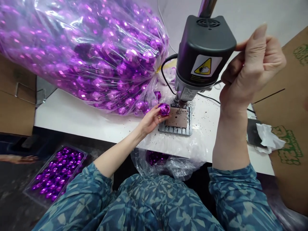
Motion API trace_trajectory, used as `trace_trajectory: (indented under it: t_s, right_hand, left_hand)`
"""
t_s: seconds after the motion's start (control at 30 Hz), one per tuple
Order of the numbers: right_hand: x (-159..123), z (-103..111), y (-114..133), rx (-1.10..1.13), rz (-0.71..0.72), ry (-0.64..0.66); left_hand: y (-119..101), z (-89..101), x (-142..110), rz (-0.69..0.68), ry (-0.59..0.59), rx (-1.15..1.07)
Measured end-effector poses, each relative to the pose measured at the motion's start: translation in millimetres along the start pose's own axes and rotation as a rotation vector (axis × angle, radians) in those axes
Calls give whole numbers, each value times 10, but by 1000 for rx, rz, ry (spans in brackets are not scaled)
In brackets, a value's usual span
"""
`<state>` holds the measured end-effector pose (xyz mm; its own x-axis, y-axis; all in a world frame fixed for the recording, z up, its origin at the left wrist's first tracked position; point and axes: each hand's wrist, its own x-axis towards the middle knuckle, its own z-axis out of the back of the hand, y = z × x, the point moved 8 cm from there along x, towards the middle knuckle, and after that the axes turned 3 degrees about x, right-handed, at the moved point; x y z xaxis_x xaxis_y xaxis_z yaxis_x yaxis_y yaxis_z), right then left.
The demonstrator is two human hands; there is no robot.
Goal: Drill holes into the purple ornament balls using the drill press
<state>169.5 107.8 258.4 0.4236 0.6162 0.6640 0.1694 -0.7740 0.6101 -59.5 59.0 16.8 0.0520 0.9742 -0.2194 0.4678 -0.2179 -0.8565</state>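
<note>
Held in the fingers of my left hand [154, 119] is a shiny purple faceted ball [164, 109], at the left edge of the drill press base. My right hand [255, 61] is closed at the right side of the bench drill press [207, 48], its thumb up; whatever its curled fingers grip is hidden. Under the drill's chuck [182, 102], a brown board [176, 119] with a small dark hole lies on the slotted metal base [176, 131]. Dark shavings are scattered on and around the board. Another purple ball [157, 95] lies just behind my left hand.
A large clear bag [96, 57] full of purple balls, tied with yellow, covers the table's [79, 110] back left. Below left is a clear tray [83, 158] of purple balls. Cardboard boxes [293, 106] flank the table. Plastic film [178, 165] hangs at the front edge. Another person's hand [24, 158] shows far left.
</note>
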Motion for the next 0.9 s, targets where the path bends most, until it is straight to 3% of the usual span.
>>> trace_trajectory:
  t_s: [0.2, 0.43, 0.6, 0.9]
  right_hand:
    - [4, -10, -22, -10, -11, 29]
    - [13, 2, -30, 35, -3, 24]
    - [-11, 6, -14, 58, -19, 10]
    - [-18, -17, 19, 24, -12, 25]
  left_hand:
    - [251, 44, 214, -148, -70, 381]
    - [313, -72, 403, -261, 12, 556]
    - [287, -170, 402, -376, 43, 732]
    - [364, -262, 367, -515, 102, 761]
